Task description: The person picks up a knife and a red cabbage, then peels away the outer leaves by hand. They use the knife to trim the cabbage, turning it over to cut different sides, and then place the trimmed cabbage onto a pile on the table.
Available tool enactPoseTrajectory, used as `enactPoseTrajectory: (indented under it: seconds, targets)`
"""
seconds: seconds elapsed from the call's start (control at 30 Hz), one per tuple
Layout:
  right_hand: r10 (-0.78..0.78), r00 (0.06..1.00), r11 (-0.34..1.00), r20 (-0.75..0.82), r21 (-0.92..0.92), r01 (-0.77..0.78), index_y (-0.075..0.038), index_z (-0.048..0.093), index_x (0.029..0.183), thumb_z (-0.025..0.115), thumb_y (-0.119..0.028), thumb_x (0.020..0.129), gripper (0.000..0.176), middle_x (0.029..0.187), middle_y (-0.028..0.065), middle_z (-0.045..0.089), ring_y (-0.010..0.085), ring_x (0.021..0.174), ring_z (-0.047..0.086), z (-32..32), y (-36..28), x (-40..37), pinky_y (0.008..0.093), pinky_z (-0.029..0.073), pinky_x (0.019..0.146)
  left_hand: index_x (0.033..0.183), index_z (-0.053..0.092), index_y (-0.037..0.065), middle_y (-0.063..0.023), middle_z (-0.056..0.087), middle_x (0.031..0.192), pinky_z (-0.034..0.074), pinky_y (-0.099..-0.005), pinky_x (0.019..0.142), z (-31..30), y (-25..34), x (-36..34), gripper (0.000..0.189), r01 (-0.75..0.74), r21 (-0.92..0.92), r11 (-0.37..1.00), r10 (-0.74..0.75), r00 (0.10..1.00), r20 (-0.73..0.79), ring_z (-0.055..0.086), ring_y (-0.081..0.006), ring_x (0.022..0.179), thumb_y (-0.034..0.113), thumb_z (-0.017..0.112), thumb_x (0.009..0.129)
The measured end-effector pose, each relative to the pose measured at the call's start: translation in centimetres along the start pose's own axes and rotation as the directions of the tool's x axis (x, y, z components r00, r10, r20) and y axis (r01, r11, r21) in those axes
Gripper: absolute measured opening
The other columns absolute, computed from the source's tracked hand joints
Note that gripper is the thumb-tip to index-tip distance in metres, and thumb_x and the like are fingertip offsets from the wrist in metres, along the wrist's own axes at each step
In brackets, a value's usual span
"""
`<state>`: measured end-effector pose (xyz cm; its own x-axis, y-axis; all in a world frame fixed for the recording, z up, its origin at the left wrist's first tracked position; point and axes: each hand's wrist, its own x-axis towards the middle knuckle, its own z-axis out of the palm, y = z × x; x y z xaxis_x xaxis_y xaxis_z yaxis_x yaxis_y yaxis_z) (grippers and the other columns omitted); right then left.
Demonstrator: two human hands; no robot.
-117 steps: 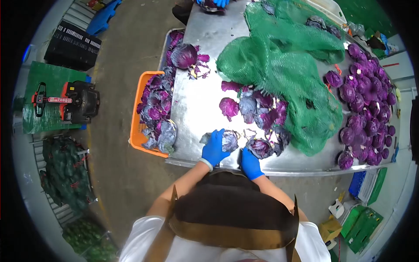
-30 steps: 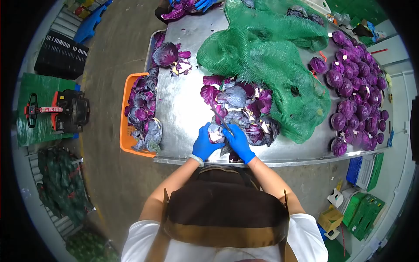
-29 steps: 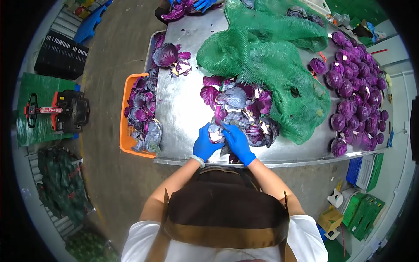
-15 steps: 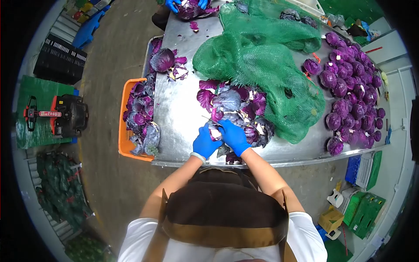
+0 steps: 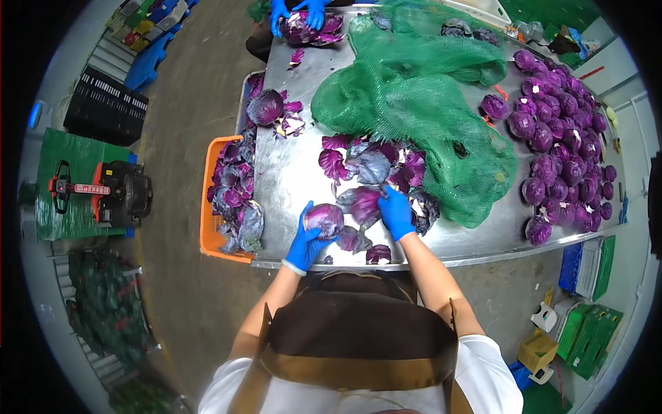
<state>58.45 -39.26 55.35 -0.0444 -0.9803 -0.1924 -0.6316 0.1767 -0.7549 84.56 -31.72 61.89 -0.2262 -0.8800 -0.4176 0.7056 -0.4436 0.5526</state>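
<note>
Fingers of your left hand (image 5: 303, 245) curl round one purple cabbage (image 5: 324, 219) at lower centre; those of your right hand (image 5: 397, 212) touch one outer leaf (image 5: 365, 205), grip unclear. You seem to be peeling; next probably calls for laying that leaf aside. Outward, count one green net (image 5: 414, 90) on the bench (image 5: 286, 179), one orange crate (image 5: 209, 207) left, uncountably crowded cabbages (image 5: 572, 165) right.

Vegetable workroom: steel table (image 5: 283, 190), heaped cabbages (image 5: 572, 172), pallet truck (image 5: 125, 194), stacked crates (image 5: 107, 109).

Red-and-black pallet jack (image 5: 121, 193) by green wrapped load (image 5: 47, 214); black crates (image 5: 103, 110) near; cardboard box (image 5: 537, 352) beside green crates (image 5: 593, 338).
</note>
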Motion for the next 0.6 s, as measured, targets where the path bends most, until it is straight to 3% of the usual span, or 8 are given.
enactPoseTrajectory:
  seconds: [0.07,0.17,0.2,0.27,0.3,0.37,0.43,0.6]
  targets:
    - [0.068,0.996,0.995,0.055,-0.077,-0.064,-0.006,0.06,0.123,0.067,-0.026,0.085,0.044,0.109,0.023,0.066,0.0405,0.096,0.065,-1.9,-2.0,-0.1,0.0462,0.052,0.082,0.152,0.027,0.02,-0.0156,0.037,0.147,0.049,-0.0575,0.1,1.0,1.1,0.4,0.079,-0.103,0.162,0.981,0.091,0.992,0.082,0.045,-0.0383,0.131,0.012,0.068,0.084]
    - [-0.347,0.914,0.922,-0.21,0.105,0.374,-0.006,0.058,0.125,0.074,-0.031,0.083,0.052,0.109,0.0178,0.068,0.0353,0.096,0.067,-4.2,-9.4,-2.9,0.0436,0.052,0.082,0.151,0.027,0.02,-0.0148,0.04,0.143,0.05,-0.0565,0.1,3.4,2.2,1.0,0.073,-0.063,-0.066,0.996,0.064,0.998,0.013,0.047,-0.0357,0.13,0.016,0.065,0.089]
    - [-0.324,0.936,0.93,-0.134,0.136,0.342,-0.006,0.055,0.127,0.076,-0.035,0.082,0.058,0.115,0.0178,0.065,0.035,0.1,0.065,-4.3,-10.7,-3.8,0.0428,0.052,0.084,0.146,0.032,0.019,-0.0134,0.044,0.14,0.051,-0.0513,0.099,5.1,2.6,1.0,0.058,-0.069,-0.116,0.991,0.073,0.997,0.03,0.05,-0.0325,0.128,0.018,0.058,0.094]
    - [-0.222,0.97,0.961,0.1,0.188,0.201,-0.004,0.051,0.13,0.079,-0.042,0.077,0.071,0.122,0.0194,0.061,0.0348,0.109,0.063,-5.5,-14.2,-5.8,0.0422,0.052,0.086,0.144,0.034,0.017,-0.0145,0.046,0.138,0.051,-0.0502,0.099,5.4,1.4,1.1,0.053,-0.152,-0.016,0.988,0.151,0.988,-0.041,0.051,-0.0309,0.126,0.019,0.057,0.097]
    - [-0.263,0.961,0.964,0.083,0.066,0.258,-0.003,0.051,0.132,0.079,-0.042,0.075,0.075,0.122,0.021,0.061,0.036,0.109,0.063,-5.4,-15.0,-6.4,0.043,0.052,0.087,0.143,0.035,0.016,-0.015,0.048,0.137,0.05,-0.0497,0.099,5.5,0.8,1.3,0.05,-0.19,0.039,0.981,0.192,0.979,-0.069,0.052,-0.0301,0.125,0.019,0.056,0.098]
    - [-0.306,0.951,0.949,-0.039,0.069,0.308,-0.003,0.053,0.13,0.078,-0.037,0.074,0.07,0.119,0.022,0.062,0.0371,0.107,0.063,-4.3,-14.2,-6.8,0.0448,0.052,0.087,0.139,0.037,0.016,-0.0126,0.05,0.134,0.051,-0.0425,0.093,5.9,0.0,1.6,0.048,-0.203,0.064,0.977,0.21,0.968,-0.139,0.054,-0.0266,0.12,0.014,0.058,0.095]
    - [-0.322,0.947,0.942,-0.011,0.1,0.322,-0.003,0.056,0.128,0.077,-0.033,0.074,0.065,0.115,0.0215,0.064,0.0366,0.105,0.064,-4.2,-13.2,-6.6,0.0435,0.052,0.087,0.139,0.035,0.017,-0.0096,0.05,0.131,0.053,-0.0353,0.082,6.6,-0.3,1.1,0.053,-0.183,0.087,0.979,0.196,0.966,-0.169,0.057,-0.0216,0.113,0.01,0.06,0.093]
    - [-0.288,0.956,0.924,0.054,0.278,0.263,-0.002,0.062,0.118,0.075,-0.026,0.075,0.051,0.1,0.0204,0.067,0.0334,0.093,0.067,-4.2,-10.7,-5.3,0.0396,0.053,0.081,0.141,0.037,0.015,-0.011,0.047,0.135,0.05,-0.039,0.096,6.9,-0.5,0.9,0.055,-0.169,0.095,0.981,0.183,0.969,-0.166,0.051,-0.0234,0.121,0.007,0.058,0.092]
